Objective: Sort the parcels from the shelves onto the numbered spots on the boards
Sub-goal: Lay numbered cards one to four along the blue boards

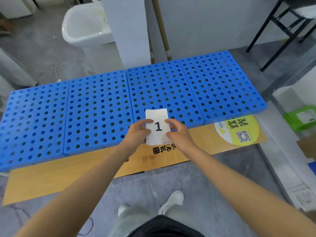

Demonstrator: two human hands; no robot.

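Blue perforated boards (102, 106), four of them, lie edge to edge in a row across the grey tiled floor (171, 178). They rest on flattened cardboard (51, 178), which sticks out along their near side. A round yellow sticker (239, 130) with a printed code shows on the cardboard under the right-hand end of the row. No parcel or number lies on any board.

Both hands are held out over the near edge of the third board from the left, and between them they hold a small stack of white cards (157, 115). The top card bears a black "1". The left hand (138, 132) grips the stack's left side, with the thumb across the face near the upper corner and the fingers curled beneath. The right hand (179, 134) pinches the right edge between thumb and fingertips. The stack is tilted a little and held above the boards, not touching them.

Green flat packets (301, 118) lie at the far right on a white ledge, well apart from the hands. White shoes (172, 200) stand on the floor below the arms. Beyond the boards are a white ceramic basin (82, 26), a white pillar (126, 31) and black metal legs (282, 28)
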